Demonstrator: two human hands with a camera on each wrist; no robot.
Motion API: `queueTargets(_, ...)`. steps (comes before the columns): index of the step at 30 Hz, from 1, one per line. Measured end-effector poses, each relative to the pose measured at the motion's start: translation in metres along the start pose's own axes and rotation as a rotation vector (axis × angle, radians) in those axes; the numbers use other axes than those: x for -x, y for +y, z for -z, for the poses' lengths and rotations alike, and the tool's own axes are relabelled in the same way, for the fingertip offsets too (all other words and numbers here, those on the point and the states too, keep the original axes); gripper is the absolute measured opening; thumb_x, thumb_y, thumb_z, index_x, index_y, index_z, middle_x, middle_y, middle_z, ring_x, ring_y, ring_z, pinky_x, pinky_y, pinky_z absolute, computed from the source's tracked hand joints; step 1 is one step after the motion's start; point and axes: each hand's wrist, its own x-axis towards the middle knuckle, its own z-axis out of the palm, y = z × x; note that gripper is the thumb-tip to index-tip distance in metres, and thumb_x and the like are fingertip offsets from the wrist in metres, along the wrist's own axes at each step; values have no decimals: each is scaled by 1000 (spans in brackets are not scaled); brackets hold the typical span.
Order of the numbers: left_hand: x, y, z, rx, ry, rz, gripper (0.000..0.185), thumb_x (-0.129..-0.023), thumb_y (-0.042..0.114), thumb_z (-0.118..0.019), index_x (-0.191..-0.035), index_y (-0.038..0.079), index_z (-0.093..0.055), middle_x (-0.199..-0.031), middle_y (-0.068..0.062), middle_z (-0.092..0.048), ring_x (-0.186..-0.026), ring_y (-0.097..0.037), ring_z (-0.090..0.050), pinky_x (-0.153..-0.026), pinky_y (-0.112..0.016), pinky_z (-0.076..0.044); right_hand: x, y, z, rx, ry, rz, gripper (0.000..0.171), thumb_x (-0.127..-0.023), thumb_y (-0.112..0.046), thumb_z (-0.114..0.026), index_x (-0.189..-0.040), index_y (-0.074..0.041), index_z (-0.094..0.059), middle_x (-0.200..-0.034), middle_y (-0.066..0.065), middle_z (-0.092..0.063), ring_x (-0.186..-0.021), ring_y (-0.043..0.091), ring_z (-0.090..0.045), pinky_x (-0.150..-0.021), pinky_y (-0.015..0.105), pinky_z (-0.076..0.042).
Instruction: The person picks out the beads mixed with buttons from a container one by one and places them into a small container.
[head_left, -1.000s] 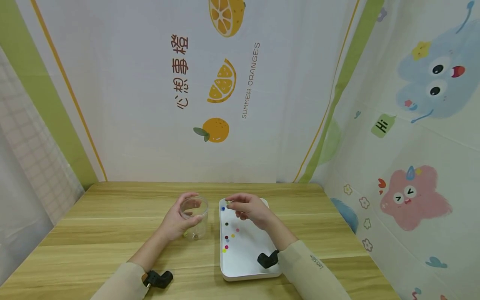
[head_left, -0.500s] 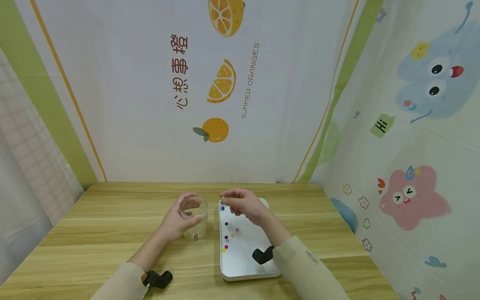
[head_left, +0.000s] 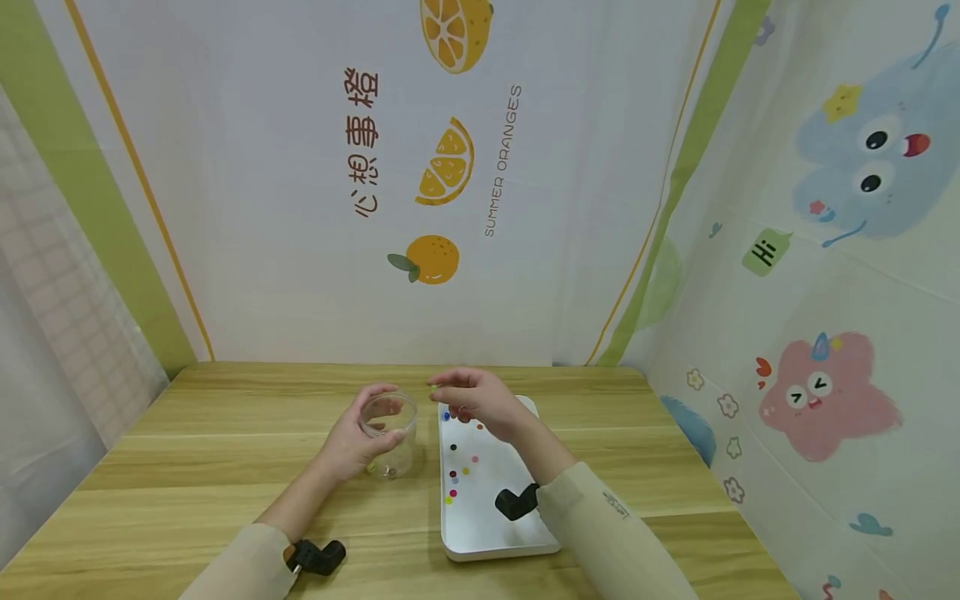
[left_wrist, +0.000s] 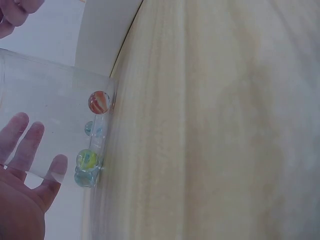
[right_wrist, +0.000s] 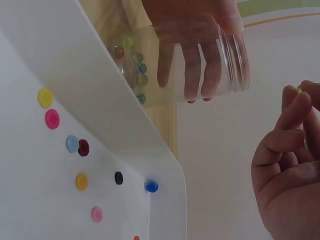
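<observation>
1. The left hand (head_left: 352,446) wraps its fingers round a clear, round plastic jar (head_left: 388,433) standing upright on the wooden desk (head_left: 225,450), just left of a white rectangular tray (head_left: 487,542).
2. Several glass marbles (left_wrist: 90,160) lie at the jar's bottom.
3. The right hand (head_left: 480,404) hovers over the tray's far left corner, near the jar's rim, its grip pinching a small yellowish bead (head_left: 432,385) between thumb and fingertips.
4. Coloured buttons (right_wrist: 75,145) and a blue marble (right_wrist: 151,186) lie scattered on the tray.

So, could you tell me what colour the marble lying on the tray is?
The marble is blue, clearest in the right wrist view.
</observation>
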Motion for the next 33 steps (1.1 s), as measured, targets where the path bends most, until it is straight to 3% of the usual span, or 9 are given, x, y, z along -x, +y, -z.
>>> queueTargets(15, 0, -1, 0, 0, -10, -5, 68, -97, 9, -81, -155, 6, -46, -144, -33, -64, -136, -51, -61, -109, -62, -50, -4, -10, -13, 10, -24, 15, 31, -105, -18, -73, -133, -6, -74, -98, -7, -72, -72, 17, -53, -67, 27, -43)
queueTargets(22, 1, 0, 1, -6, -8, 1, 67, -97, 11, -82, -155, 9, -47, -145, -32, -64, -136, -46, -62, -109, -59, -50, -10, -10, -21, 98, -21, 36, 34, -103, -19, -75, -134, -3, -73, -87, -7, -68, -71, 14, -58, -64, 27, -45)
queueTargets(33, 1, 0, 1, -4, -6, 10, 68, -98, 11, -82, -156, 10, -46, -146, -31, -63, -138, -44, -61, -110, -59, -50, -16, -10, -33, 136, -12, 38, 29, -104, -19, -74, -130, -7, -76, -95, -8, -73, -70, 14, -58, -57, 23, -41)
